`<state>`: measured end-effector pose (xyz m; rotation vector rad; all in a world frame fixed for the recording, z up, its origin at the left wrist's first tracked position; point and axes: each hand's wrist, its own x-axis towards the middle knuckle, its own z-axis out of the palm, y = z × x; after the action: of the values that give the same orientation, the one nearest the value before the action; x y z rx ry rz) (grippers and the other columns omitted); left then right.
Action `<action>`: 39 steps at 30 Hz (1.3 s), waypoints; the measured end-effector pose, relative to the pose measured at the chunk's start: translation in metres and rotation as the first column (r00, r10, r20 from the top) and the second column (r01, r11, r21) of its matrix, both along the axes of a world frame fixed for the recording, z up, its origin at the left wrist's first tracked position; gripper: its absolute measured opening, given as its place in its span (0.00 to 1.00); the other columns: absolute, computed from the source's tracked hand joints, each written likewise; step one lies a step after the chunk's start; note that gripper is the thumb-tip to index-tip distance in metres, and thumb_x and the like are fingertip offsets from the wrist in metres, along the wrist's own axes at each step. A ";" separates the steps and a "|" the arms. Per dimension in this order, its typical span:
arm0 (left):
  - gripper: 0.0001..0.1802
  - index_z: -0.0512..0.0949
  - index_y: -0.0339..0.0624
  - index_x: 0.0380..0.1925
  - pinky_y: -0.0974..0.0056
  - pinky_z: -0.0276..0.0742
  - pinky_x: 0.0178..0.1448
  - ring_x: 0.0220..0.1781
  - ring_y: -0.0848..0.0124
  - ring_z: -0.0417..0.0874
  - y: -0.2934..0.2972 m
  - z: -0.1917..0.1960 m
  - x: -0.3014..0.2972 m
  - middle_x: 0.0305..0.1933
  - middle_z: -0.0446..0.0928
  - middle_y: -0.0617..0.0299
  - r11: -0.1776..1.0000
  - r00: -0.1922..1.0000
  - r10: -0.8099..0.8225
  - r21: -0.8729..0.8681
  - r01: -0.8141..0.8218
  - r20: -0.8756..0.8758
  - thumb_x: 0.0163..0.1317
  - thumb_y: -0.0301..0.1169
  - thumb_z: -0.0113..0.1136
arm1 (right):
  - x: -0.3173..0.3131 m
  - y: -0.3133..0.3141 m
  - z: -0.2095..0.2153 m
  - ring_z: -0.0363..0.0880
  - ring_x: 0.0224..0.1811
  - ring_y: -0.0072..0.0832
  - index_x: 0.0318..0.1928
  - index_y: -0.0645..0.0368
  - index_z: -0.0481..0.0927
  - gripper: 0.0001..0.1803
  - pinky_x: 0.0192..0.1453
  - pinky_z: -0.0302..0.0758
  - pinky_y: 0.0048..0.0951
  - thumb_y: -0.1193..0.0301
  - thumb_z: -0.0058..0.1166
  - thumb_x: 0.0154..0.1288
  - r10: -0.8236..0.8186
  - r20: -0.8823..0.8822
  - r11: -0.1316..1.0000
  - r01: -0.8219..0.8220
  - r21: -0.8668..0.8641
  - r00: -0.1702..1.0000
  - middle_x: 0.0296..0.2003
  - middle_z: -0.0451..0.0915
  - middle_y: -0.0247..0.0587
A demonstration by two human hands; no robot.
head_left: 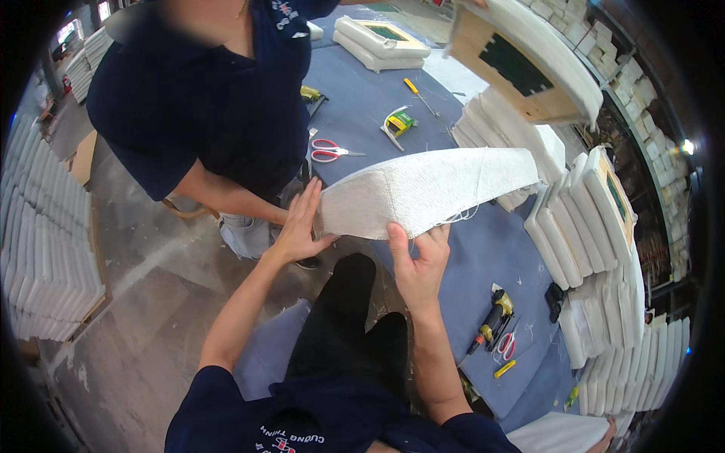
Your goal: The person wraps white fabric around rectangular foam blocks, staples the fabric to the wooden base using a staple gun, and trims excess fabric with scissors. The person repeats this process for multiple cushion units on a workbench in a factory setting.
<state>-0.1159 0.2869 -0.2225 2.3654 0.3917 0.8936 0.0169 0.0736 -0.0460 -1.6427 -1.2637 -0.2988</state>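
Note:
A white fabric-covered seat pad (423, 189) stands tilted on its side over the near edge of the blue-topped table. My left hand (300, 228) lies along its left end, fingers stretched out and touching the fabric, thumb pointing right under the corner. My right hand (423, 264) grips the lower edge, with the thumb on the pad's white face and the fingers curled behind it. Loose threads (470, 211) hang from that edge, right of my right hand. The pad's far side is hidden.
A co-worker (219, 98) stands close at left. Red-handled scissors (326, 151), a screwdriver (420, 97) and green-yellow tape measure (399, 122) lie on the table (362, 90). A staple gun (495, 317) lies at right near stacked pads (578, 219). Another pad (521, 64) is raised at far right.

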 end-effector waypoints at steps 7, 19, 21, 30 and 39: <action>0.36 0.61 0.36 0.83 0.53 0.51 0.89 0.90 0.57 0.57 -0.010 0.152 0.007 0.88 0.58 0.51 0.715 0.792 -0.428 -0.374 0.591 0.435 0.78 0.29 0.54 | -0.001 0.004 -0.004 0.77 0.55 0.42 0.32 0.61 0.88 0.11 0.63 0.71 0.41 0.70 0.68 0.73 0.031 0.003 0.999 -0.031 0.013 1.000 0.39 0.86 0.42; 0.28 0.84 0.44 0.65 0.61 0.84 0.60 0.62 0.57 0.85 -0.019 0.225 0.051 0.60 0.83 0.50 0.834 0.830 -0.539 -0.050 0.550 0.145 0.66 0.11 0.58 | 0.031 -0.031 0.008 0.71 0.66 0.43 0.31 0.60 0.91 0.14 0.74 0.63 0.44 0.67 0.65 0.76 0.211 -0.206 0.977 -0.213 0.013 0.956 0.51 0.88 0.43; 0.27 0.82 0.43 0.67 0.59 0.81 0.66 0.66 0.57 0.83 -0.016 0.217 0.049 0.64 0.82 0.50 0.836 0.829 -0.524 -0.069 0.545 0.197 0.69 0.15 0.59 | 0.026 -0.026 0.006 0.70 0.67 0.44 0.32 0.59 0.91 0.15 0.75 0.62 0.46 0.66 0.65 0.76 0.204 -0.183 0.979 -0.202 0.031 0.962 0.53 0.87 0.44; 0.44 0.50 0.37 0.87 0.53 0.49 0.89 0.89 0.58 0.56 -0.033 0.157 0.021 0.89 0.57 0.47 0.760 0.835 -0.358 -0.389 0.520 0.417 0.80 0.38 0.59 | 0.018 0.011 -0.011 0.72 0.68 0.48 0.46 0.61 0.92 0.08 0.74 0.65 0.47 0.71 0.69 0.72 0.113 0.111 0.993 -0.109 -0.036 0.987 0.55 0.87 0.45; 0.46 0.49 0.38 0.87 0.51 0.51 0.89 0.89 0.56 0.56 -0.027 0.152 0.023 0.88 0.55 0.45 0.764 0.849 -0.384 -0.391 0.513 0.363 0.78 0.40 0.60 | 0.020 0.004 -0.019 0.73 0.70 0.46 0.47 0.56 0.94 0.12 0.67 0.61 0.49 0.64 0.74 0.68 0.119 -0.040 0.990 -0.121 -0.073 0.992 0.58 0.86 0.43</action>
<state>-0.0928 0.2603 -0.0707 1.7373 -0.0780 0.7533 0.0366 0.0779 -0.0648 -1.6206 -1.3553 -0.1493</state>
